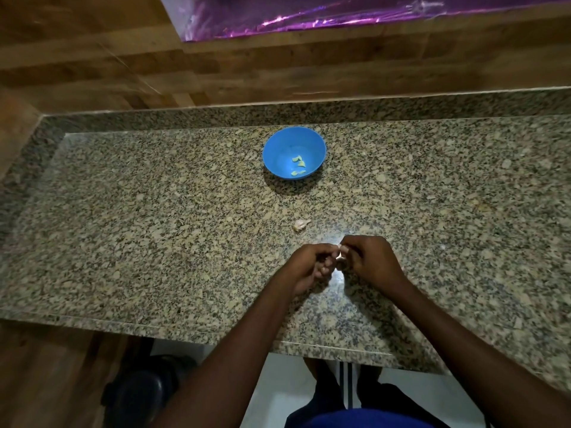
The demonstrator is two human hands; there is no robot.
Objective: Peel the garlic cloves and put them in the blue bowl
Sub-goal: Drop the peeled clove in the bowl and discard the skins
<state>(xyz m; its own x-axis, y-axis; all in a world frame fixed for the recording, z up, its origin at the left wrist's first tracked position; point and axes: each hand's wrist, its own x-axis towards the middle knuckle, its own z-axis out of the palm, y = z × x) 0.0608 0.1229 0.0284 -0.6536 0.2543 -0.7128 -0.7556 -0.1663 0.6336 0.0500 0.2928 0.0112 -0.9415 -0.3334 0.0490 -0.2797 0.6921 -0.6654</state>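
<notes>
Granite counter [123, 211], speckled tan and black, with a raised rim along its far and left edges. Wood-pattern wall beyond it; a shiny purple sheet [309, 13] at the far top.

Both hands meet over the near middle of the counter, forearms coming in from the near edge. Left hand [309, 264]: fingers curled, tips turned toward the right hand. Right hand [370, 259]: fingers bent, thumb and forefinger pinched together at the tips. Between the two sets of fingertips sits a small pale clove [340, 251], mostly hidden; both hands are closed on it, left from the left, right from the right and above. How much skin remains on it cannot be told.

A second clove, unpeeled [300, 224], papery white, lies on the counter just beyond the hands, touching nothing.

Bowl [294, 152], blue, stands farther off, centre of the counter, upright. Inside it, toward its near-right wall, a few pale yellow peeled cloves [298, 163].

Below the counter edge: white floor, dark clothing, a black rounded object [145, 393] at near left.
</notes>
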